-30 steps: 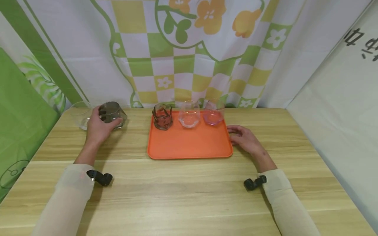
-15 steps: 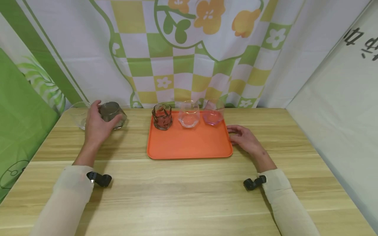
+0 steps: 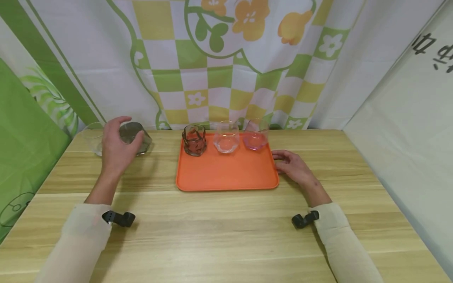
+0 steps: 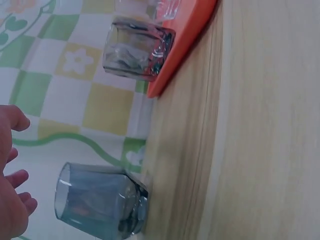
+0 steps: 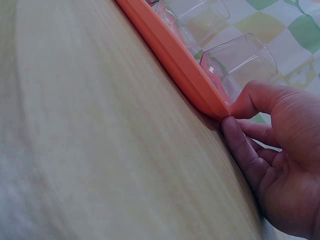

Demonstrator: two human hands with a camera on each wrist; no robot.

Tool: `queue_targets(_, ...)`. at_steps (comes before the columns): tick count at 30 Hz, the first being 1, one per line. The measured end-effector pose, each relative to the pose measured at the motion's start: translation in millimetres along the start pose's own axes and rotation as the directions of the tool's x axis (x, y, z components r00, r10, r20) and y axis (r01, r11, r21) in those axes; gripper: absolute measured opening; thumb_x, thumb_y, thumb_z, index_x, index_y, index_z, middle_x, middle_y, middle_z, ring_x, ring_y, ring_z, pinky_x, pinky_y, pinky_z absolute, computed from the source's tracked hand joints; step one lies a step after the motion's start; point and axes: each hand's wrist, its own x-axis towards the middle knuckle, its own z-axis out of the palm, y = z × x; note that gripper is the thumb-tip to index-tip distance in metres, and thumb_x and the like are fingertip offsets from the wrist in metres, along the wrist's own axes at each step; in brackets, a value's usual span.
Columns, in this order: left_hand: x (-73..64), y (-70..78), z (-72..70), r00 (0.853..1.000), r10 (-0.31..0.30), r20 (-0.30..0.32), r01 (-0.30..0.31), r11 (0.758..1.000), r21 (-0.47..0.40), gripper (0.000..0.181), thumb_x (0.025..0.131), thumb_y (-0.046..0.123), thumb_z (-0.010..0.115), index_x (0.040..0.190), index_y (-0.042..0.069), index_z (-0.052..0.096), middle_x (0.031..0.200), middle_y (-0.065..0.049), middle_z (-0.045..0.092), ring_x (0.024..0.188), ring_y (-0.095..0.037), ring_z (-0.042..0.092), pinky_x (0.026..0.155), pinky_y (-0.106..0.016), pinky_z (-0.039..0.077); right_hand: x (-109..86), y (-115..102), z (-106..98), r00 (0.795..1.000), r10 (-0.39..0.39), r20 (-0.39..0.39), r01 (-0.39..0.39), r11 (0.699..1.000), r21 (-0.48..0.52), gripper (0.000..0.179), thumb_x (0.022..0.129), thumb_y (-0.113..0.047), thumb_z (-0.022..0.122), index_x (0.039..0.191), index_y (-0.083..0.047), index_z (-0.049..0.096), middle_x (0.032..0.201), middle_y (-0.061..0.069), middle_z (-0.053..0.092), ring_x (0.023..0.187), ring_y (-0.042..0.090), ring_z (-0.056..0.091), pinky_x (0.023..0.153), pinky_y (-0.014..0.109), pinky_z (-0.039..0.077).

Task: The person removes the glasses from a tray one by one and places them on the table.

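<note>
My left hand (image 3: pixel 118 151) hovers at the near left side of a grey-tinted glass (image 4: pixel 97 200), thumb and fingers spread apart. In the left wrist view a gap shows between the fingers and this glass, which stands upright on the table. A clear glass (image 3: pixel 92 137) is partly hidden behind that hand. My right hand (image 3: pixel 294 167) pinches the right edge of an orange tray (image 3: pixel 226 177) between thumb and finger. Along the tray's far side stand a dark wavy glass (image 3: pixel 194 143), a clear glass (image 3: pixel 226 139) and a pink-based glass (image 3: pixel 255 137).
The tray lies on a wooden table (image 3: pixel 226 236). A checked, flowered curtain (image 3: pixel 219 78) hangs right behind the table's far edge. Green cloth (image 3: pixel 28 129) hangs at the left and a pale sheet (image 3: pixel 410 118) at the right.
My left hand has let go of the grey glass and lifted a little, its fingers now above the rim. The glass stays in place. My right hand and the tray have not moved.
</note>
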Motion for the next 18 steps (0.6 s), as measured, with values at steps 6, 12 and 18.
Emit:
queue_targets(6, -4.8, 20.6, 5.8, 0.995, 0.100, -0.005, -0.101, 0.994, -0.052, 0.044, 0.085, 0.005, 0.077, 0.125, -0.005, 0.063, 0.125, -0.022, 0.060, 0.117, -0.037, 0.052, 0.098, -0.042, 0.037, -0.7, -1, 1, 1.000, -0.009, -0.004, 0.009, 1.000, -0.029, 0.052, 0.099, -0.003, 0.062, 0.148, 0.008, 0.047, 0.139, 0.028, 0.054, 0.105, 0.021, 0.064, 0.081, 0.026, 0.057)
queue_targets(12, -12.7, 36.0, 17.7, 0.986, 0.161, 0.032, -0.158, 0.984, -0.084, 0.041, 0.085, 0.004, 0.078, 0.123, -0.002, 0.066, 0.125, -0.018, 0.060, 0.102, -0.029, 0.052, 0.087, -0.035, 0.038, -2.3, -1, 1, 1.000, -0.005, -0.001, 0.005, 1.000, -0.029, 0.054, 0.099, -0.004, 0.062, 0.149, 0.007, 0.046, 0.140, 0.028, 0.054, 0.109, 0.027, 0.063, 0.082, 0.027, 0.057)
queue_targets(18, -21.0, 50.1, 34.0, 0.970, 0.225, 0.091, -0.213, 0.969, -0.123, 0.040, 0.087, 0.001, 0.076, 0.125, -0.003, 0.065, 0.124, -0.016, 0.063, 0.109, -0.027, 0.057, 0.086, -0.037, 0.046, -1.6, -1, 0, 1.000, -0.009, -0.003, 0.009, 0.999, -0.032, 0.053, 0.098, -0.003, 0.062, 0.148, 0.008, 0.046, 0.140, 0.028, 0.054, 0.107, 0.023, 0.064, 0.081, 0.026, 0.057)
